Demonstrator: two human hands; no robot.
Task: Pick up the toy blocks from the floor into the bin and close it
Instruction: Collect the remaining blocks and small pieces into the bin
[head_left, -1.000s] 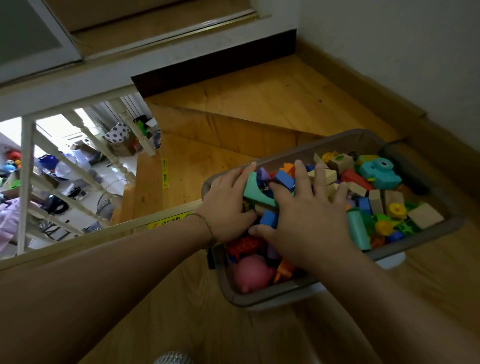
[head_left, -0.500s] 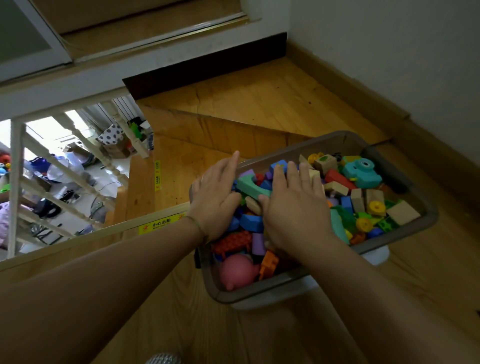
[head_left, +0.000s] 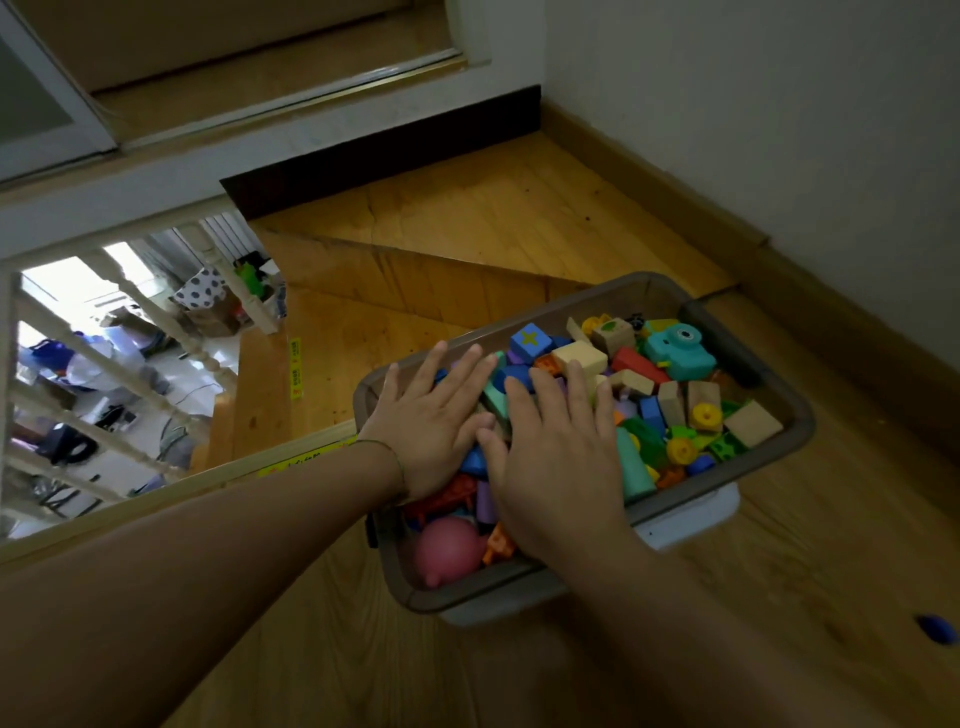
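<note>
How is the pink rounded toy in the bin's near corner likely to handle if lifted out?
The pink toy looks smooth and rounded, so it would probably roll if set on the floor. Its bulbous shape suggests a hollow, light piece. Tucked against the bin wall, it may need scooping rather than pinching.

Wooden floor (head_left: 519, 208), warm orange boards, dim light. White wall (head_left: 753, 104) at right with wooden skirting (head_left: 779, 270) along its foot. Wooden stairs (head_left: 363, 312) descend leftward, yellow warning strip (head_left: 295, 361) on a tread. White balusters (head_left: 130, 374) at left; beyond them a bright, cluttered lower room (head_left: 104, 415).
</note>
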